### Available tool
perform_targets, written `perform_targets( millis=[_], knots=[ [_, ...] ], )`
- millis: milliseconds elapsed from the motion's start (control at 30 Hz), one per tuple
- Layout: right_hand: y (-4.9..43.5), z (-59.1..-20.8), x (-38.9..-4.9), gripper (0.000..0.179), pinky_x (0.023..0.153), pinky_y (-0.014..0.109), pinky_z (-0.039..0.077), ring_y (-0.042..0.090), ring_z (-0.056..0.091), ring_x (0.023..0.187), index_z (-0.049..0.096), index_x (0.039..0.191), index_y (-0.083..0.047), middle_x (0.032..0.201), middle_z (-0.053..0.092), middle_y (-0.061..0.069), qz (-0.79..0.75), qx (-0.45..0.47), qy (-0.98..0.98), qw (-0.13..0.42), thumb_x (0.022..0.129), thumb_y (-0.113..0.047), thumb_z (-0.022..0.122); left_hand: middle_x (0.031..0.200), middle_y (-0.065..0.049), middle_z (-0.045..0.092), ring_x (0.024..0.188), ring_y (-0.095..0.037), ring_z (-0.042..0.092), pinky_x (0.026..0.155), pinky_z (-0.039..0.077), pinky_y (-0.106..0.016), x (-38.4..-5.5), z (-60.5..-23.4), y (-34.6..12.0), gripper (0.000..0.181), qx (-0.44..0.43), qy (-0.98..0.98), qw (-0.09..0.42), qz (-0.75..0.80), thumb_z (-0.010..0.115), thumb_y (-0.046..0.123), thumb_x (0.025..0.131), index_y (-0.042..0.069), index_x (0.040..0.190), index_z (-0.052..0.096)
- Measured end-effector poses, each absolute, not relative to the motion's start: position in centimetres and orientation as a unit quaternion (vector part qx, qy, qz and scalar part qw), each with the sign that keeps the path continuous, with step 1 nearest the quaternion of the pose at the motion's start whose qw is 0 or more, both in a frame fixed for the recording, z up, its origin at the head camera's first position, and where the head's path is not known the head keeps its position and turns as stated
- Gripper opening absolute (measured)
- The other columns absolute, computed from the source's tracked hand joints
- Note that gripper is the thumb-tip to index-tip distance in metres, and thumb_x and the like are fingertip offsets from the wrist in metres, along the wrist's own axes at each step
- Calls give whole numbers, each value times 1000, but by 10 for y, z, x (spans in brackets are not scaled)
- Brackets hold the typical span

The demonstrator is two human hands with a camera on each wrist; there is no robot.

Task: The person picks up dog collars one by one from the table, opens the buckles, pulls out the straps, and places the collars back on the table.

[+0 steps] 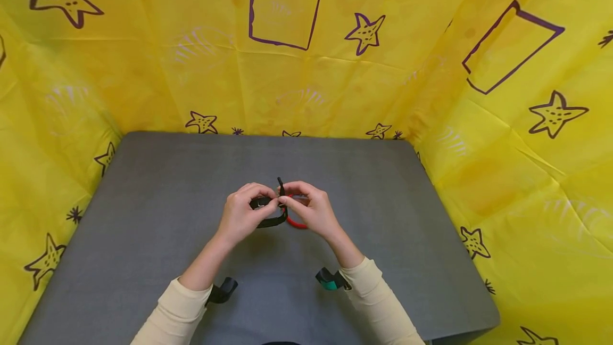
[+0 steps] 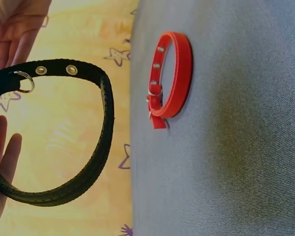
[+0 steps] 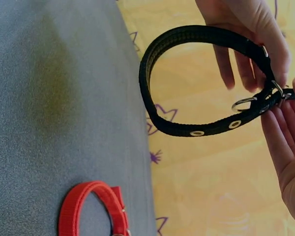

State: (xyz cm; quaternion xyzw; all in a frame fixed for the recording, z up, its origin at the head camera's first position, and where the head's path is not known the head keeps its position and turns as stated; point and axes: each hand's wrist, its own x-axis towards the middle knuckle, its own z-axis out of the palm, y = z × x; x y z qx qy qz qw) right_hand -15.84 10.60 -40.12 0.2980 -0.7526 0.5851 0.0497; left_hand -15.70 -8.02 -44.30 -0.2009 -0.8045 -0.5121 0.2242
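A black dog collar (image 1: 272,222) is held above the table, its band curved into a loop. My left hand (image 1: 243,213) pinches it at the buckle end, from the left. From the other side, my right hand (image 1: 313,211) grips the strap close to the buckle (image 3: 280,92); the strap's tip points up between the hands in the head view. Metal eyelets (image 2: 72,70) and a D-ring (image 3: 243,103) show on the band. On the table beyond lies a red dog collar (image 2: 183,73), buckled into a loop, partly behind my right hand in the head view.
The grey cloth-covered table (image 1: 191,164) extends around the hands. Yellow curtains (image 1: 306,79) with purple drawings stand at its back and sides. Dark straps with mounts (image 1: 330,279) sit at both wrists, over cream sleeves.
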Motion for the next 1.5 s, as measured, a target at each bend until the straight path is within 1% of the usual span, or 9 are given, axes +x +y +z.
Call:
perform_targets(
  millis=[233, 433, 633, 767, 900, 1000, 1067, 1233, 1500],
  knots=[
    [108, -401, -158, 20, 83, 39, 56, 27, 67, 93, 66, 107, 8, 102, 67, 19, 586, 296, -754, 33, 87, 4, 69, 81, 9, 67, 76, -12, 60, 66, 48, -23, -156, -445, -79, 13, -187, -800, 218, -527, 80, 5, 77, 14, 83, 72],
    [111, -403, -159, 29, 89, 44, 53, 28, 65, 101, 65, 114, 6, 109, 66, 18, 567, 313, -762, 14, 86, 3, 71, 86, 4, 70, 80, -14, 66, 66, 50, -27, -152, -442, -80, 13, -150, -783, 197, -571, 80, 4, 79, 11, 86, 72],
    [114, -401, -157, 25, 82, 42, 56, 25, 68, 90, 68, 109, 4, 103, 69, 15, 523, 326, -787, 31, 84, 2, 73, 90, -2, 72, 88, -15, 69, 71, 53, -25, -149, -441, -81, 11, -126, -755, 152, -625, 76, 2, 83, 8, 90, 71],
    [116, -400, -157, 21, 77, 42, 57, 22, 67, 85, 71, 104, 4, 98, 70, 14, 511, 331, -791, 54, 83, 3, 74, 93, -11, 70, 91, -15, 68, 83, 54, -35, -143, -431, -82, 12, -124, -733, 115, -659, 72, -5, 84, -2, 94, 69],
    [118, -408, -160, 20, 73, 40, 57, 18, 66, 83, 72, 103, 1, 98, 71, 12, 501, 335, -795, 68, 83, 0, 75, 102, -17, 67, 93, -16, 66, 92, 50, -48, -135, -413, -85, 26, -136, -738, 72, -657, 73, -5, 83, -7, 107, 65],
    [121, -423, -168, 20, 72, 33, 56, 14, 65, 83, 73, 105, -5, 100, 71, 7, 493, 346, -795, 73, 85, -7, 75, 109, -13, 67, 99, -17, 65, 94, 49, -45, -135, -411, -89, 35, -141, -760, 42, -633, 78, 4, 82, 1, 115, 66],
    [122, -432, -172, 21, 72, 30, 56, 11, 65, 84, 73, 107, -8, 102, 70, 2, 492, 352, -793, 73, 87, -13, 75, 109, -5, 69, 101, -16, 65, 94, 50, -41, -139, -421, -92, 33, -147, -773, 34, -617, 80, 12, 82, 8, 113, 70],
    [122, -434, -174, 21, 75, 27, 56, 9, 65, 86, 73, 108, -11, 101, 69, 0, 498, 351, -790, 68, 88, -15, 75, 97, 7, 71, 97, -11, 65, 92, 50, -42, -148, -443, -95, 24, -155, -786, 50, -596, 82, 22, 80, 17, 102, 75],
    [119, -411, -162, 22, 77, 39, 57, 21, 69, 85, 71, 106, 2, 99, 71, 13, 514, 335, -788, 53, 84, 1, 74, 89, -3, 73, 90, -18, 68, 81, 53, -33, -140, -428, -90, 20, -179, -789, 124, -575, 82, 2, 76, 4, 95, 77]
  ],
)
